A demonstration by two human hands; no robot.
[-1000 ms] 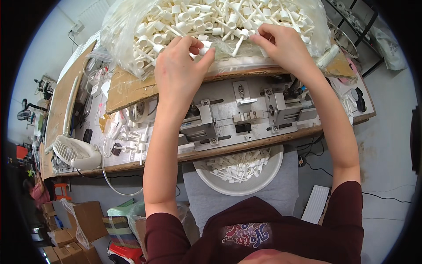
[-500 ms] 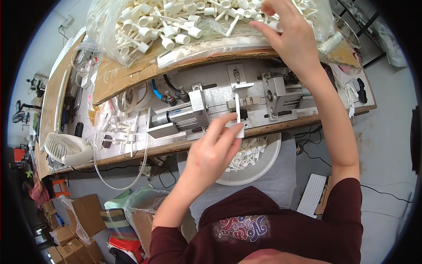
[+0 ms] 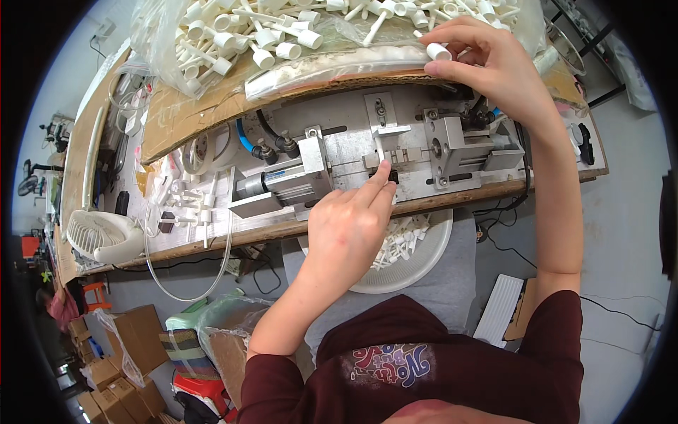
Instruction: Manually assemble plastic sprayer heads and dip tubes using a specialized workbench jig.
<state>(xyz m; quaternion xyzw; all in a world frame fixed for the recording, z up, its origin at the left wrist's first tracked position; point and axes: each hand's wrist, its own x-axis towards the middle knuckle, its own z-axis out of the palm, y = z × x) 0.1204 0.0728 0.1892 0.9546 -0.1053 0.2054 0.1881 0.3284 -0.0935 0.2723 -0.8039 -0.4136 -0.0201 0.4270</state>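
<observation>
My left hand [image 3: 349, 230] reaches over the front of a metal clamping fixture [image 3: 395, 161], its fingers together on a white plastic scoop [image 3: 380, 147]. The scoop's handle points away into the fixture, below a small metal stop; the fingers hide most of the rest. Up at the right, my right hand [image 3: 491, 67] pinches another white scoop between thumb and fingers, with its round cup [image 3: 438, 51] showing. That hand is at the near edge of a heap of loose white scoops [image 3: 282, 35] in a clear plastic bag on cardboard.
Air cylinders on metal blocks flank the fixture, the left one [image 3: 272, 182] and the right one [image 3: 470, 148]. A white basket [image 3: 417, 281] of small white parts sits below the wooden bench edge. A white fan [image 3: 106, 237] and a looping clear tube are at the left.
My left hand has moved slightly away from me, bringing the scoop farther into the fixture. My right hand, open over the heap before, has closed on a scoop and come nearer.
</observation>
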